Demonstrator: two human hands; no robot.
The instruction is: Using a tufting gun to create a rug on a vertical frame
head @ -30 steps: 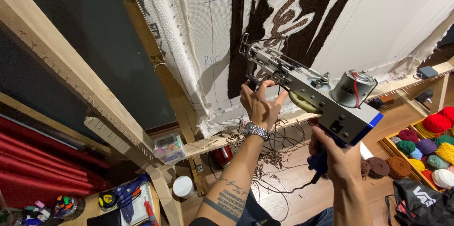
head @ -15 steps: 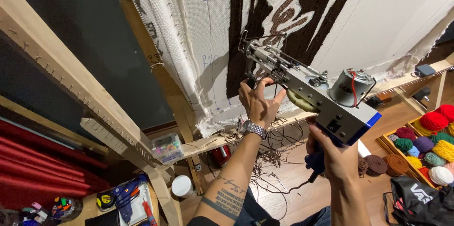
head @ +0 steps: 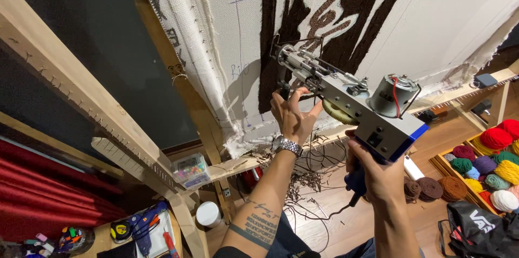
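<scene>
Fingers of the right hand are wrapping the blue grip of the tufting gun, its tip against the stretched cloth; the left hand is clasping the gun's front handle.

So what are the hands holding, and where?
A tufting gun. The right hand grips its blue rear handle; the left hand holds the front grip under its nose.

Right of the hands I see yarn balls in a wooden tray; below-left a clear bead box, white tub, tape measure, red curtain.
</scene>
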